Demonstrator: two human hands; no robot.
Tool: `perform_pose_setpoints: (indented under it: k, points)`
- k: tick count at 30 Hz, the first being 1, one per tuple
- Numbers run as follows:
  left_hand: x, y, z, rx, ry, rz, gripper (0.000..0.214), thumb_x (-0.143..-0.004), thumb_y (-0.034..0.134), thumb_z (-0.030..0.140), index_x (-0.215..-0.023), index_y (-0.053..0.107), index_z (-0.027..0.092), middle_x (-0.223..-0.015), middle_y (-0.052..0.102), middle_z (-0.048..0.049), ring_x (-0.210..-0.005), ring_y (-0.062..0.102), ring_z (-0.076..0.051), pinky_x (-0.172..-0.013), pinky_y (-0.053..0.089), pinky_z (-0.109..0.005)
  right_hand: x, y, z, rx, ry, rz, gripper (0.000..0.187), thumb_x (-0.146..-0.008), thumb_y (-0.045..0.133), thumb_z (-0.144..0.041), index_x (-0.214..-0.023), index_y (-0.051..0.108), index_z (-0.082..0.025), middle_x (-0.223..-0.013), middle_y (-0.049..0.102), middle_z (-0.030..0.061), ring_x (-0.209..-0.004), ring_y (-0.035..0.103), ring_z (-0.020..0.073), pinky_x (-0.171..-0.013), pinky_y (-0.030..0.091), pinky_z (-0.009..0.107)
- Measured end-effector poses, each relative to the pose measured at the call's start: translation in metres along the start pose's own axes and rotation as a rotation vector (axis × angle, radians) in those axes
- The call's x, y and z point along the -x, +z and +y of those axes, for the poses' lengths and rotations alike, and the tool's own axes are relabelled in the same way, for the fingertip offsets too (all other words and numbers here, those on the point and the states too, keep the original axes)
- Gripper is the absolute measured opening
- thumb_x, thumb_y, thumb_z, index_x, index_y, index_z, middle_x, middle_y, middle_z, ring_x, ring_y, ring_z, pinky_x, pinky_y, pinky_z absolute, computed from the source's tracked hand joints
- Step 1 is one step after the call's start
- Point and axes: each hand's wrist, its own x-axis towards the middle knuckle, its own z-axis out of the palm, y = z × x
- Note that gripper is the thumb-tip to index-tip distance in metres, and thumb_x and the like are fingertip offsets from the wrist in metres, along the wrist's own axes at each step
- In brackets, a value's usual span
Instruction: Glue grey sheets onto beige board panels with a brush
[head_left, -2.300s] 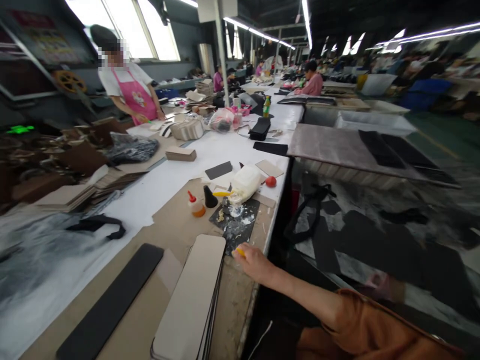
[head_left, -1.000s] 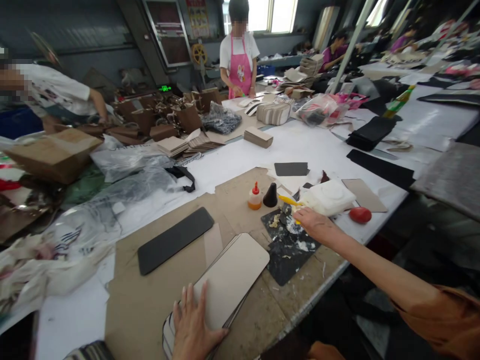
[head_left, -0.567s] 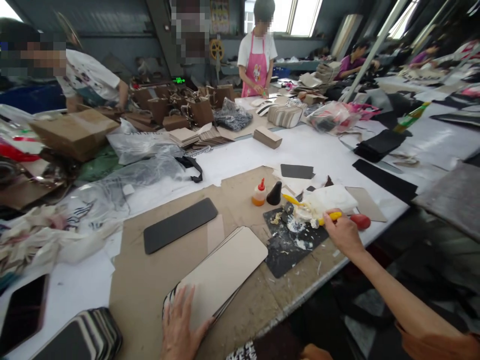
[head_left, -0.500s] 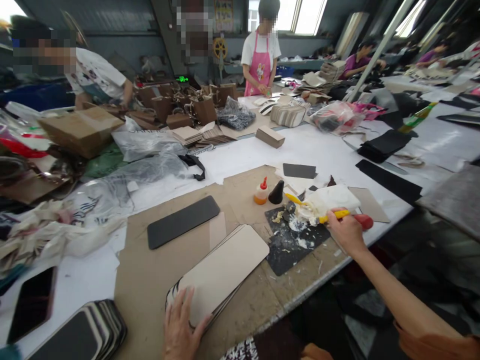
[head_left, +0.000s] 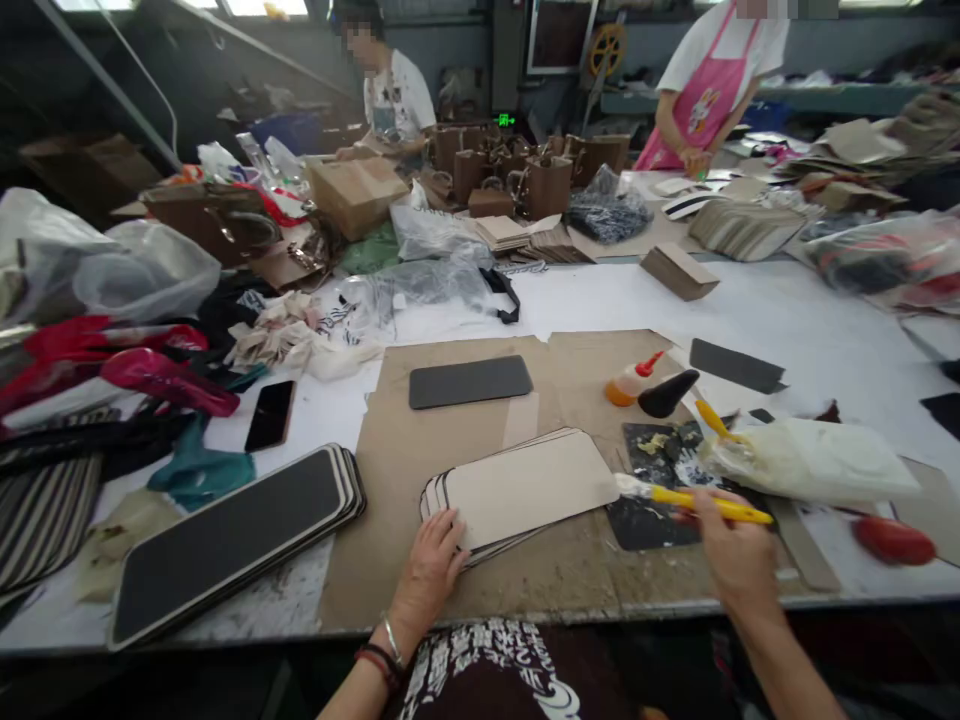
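Note:
My right hand (head_left: 733, 550) is closed around the yellow handle of a glue brush (head_left: 739, 512). The brush's whitish bristles touch the right end of the top beige panel (head_left: 525, 490), which lies on a loosely fanned stack with rounded corners. At the stack's near left corner, my left hand (head_left: 429, 562) rests with its fingers laid out on the panel. Behind the stack lies a single dark grey panel (head_left: 471, 382). A glue-smeared black board (head_left: 649, 525) is beside the brush, with a white plastic bag of pale paste (head_left: 817, 458) and a second yellow-handled brush (head_left: 716, 420) in it.
Left of me is a pile of dark panels with pale edges (head_left: 232, 540), near a phone (head_left: 270, 415). An orange glue bottle (head_left: 626, 388), a black cone-shaped object (head_left: 667, 394) and a red object (head_left: 894, 540) are at right. Two people work across the table among brown bags (head_left: 546, 187).
My right hand has brought the brush from the paste onto the top panel's right end. My left hand stays on the stack. The view has turned left.

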Motion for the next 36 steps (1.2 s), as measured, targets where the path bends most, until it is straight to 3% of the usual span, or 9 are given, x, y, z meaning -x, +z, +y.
perform_pose_setpoints:
  k: [5, 9, 12, 19, 22, 27, 31, 34, 36]
  points:
    - [-0.003, -0.006, -0.003, 0.023, 0.054, -0.005, 0.027, -0.082, 0.053, 0.021, -0.108, 0.059, 0.02, -0.12, 0.058, -0.0094, -0.116, 0.05, -0.023, -0.095, 0.047, -0.043, 0.068, 0.127, -0.094, -0.234, -0.023, -0.383, 0.035, -0.081, 0.048, -0.053, -0.085, 0.055, -0.019, -0.07, 0.061, 0.0038, -0.062, 0.061, 0.0188, -0.062, 0.05, 0.031]
    - [-0.003, -0.006, -0.008, 0.027, 0.086, 0.011, 0.026, -0.082, 0.052, 0.023, -0.107, 0.059, 0.019, -0.118, 0.059, -0.0099, -0.114, 0.051, -0.023, -0.093, 0.048, -0.043, 0.088, 0.173, -0.113, -0.279, -0.134, -0.512, 0.034, -0.085, 0.044, -0.051, -0.084, 0.054, -0.019, -0.074, 0.058, 0.0033, -0.061, 0.057, 0.0159, -0.06, 0.048, 0.028]
    - [-0.002, -0.005, -0.009, 0.035, 0.087, 0.006, 0.027, -0.083, 0.052, 0.024, -0.108, 0.059, 0.02, -0.118, 0.059, -0.0097, -0.113, 0.051, -0.023, -0.094, 0.047, -0.042, 0.076, 0.168, -0.1, -0.146, -0.191, -0.443, 0.035, -0.086, 0.041, -0.051, -0.084, 0.055, -0.018, -0.078, 0.06, 0.0048, -0.064, 0.057, 0.0164, -0.061, 0.047, 0.028]
    - [0.0, -0.002, -0.014, -0.013, 0.141, 0.031, 0.027, -0.084, 0.049, 0.023, -0.109, 0.059, 0.021, -0.115, 0.06, -0.0082, -0.109, 0.054, -0.022, -0.093, 0.048, -0.04, 0.007, 0.099, -0.053, 0.258, -0.241, -0.057, 0.04, -0.085, 0.039, -0.053, -0.086, 0.056, -0.017, -0.078, 0.062, 0.0078, -0.072, 0.059, 0.0206, -0.069, 0.045, 0.032]
    - [-0.002, -0.001, -0.018, -0.064, 0.213, 0.103, 0.025, -0.086, 0.047, 0.024, -0.107, 0.06, 0.019, -0.111, 0.062, -0.0083, -0.105, 0.056, -0.021, -0.089, 0.05, -0.037, -0.002, 0.09, -0.047, 0.33, -0.307, 0.013, 0.039, -0.086, 0.037, -0.051, -0.084, 0.056, -0.017, -0.079, 0.062, 0.0083, -0.073, 0.059, 0.0205, -0.07, 0.045, 0.032]
    - [-0.007, -0.005, -0.024, -0.12, 0.35, 0.192, 0.025, -0.088, 0.043, 0.026, -0.102, 0.061, 0.017, -0.104, 0.063, -0.0083, -0.098, 0.058, -0.02, -0.081, 0.054, -0.034, 0.036, 0.133, -0.075, 0.243, -0.472, -0.044, 0.031, -0.09, 0.036, -0.041, -0.083, 0.056, -0.018, -0.08, 0.062, 0.0075, -0.077, 0.058, 0.0194, -0.073, 0.046, 0.031]
    - [-0.008, -0.009, -0.031, -0.144, 0.41, 0.205, 0.023, -0.087, 0.044, 0.022, -0.102, 0.061, 0.017, -0.103, 0.063, -0.0085, -0.097, 0.058, -0.021, -0.081, 0.053, -0.034, 0.098, 0.169, -0.113, 0.096, -0.509, -0.276, 0.02, -0.091, 0.039, -0.03, -0.089, 0.057, -0.02, -0.083, 0.061, 0.0052, -0.082, 0.058, 0.0168, -0.076, 0.047, 0.028]
    - [-0.006, -0.011, -0.039, -0.139, 0.437, 0.219, 0.023, -0.087, 0.044, 0.023, -0.1, 0.061, 0.017, -0.102, 0.064, -0.0083, -0.096, 0.058, -0.021, -0.08, 0.053, -0.036, 0.125, 0.169, -0.122, 0.027, -0.402, -0.375, 0.017, -0.09, 0.043, -0.029, -0.086, 0.057, -0.02, -0.079, 0.061, 0.003, -0.077, 0.058, 0.0146, -0.071, 0.047, 0.024]
    - [-0.005, -0.011, -0.044, -0.126, 0.444, 0.219, 0.023, -0.087, 0.043, 0.024, -0.099, 0.061, 0.017, -0.102, 0.064, -0.0082, -0.095, 0.058, -0.022, -0.08, 0.053, -0.036, 0.122, 0.156, -0.113, 0.045, -0.329, -0.315, 0.019, -0.089, 0.044, -0.031, -0.084, 0.057, -0.019, -0.077, 0.062, 0.0028, -0.073, 0.059, 0.0145, -0.068, 0.046, 0.023]
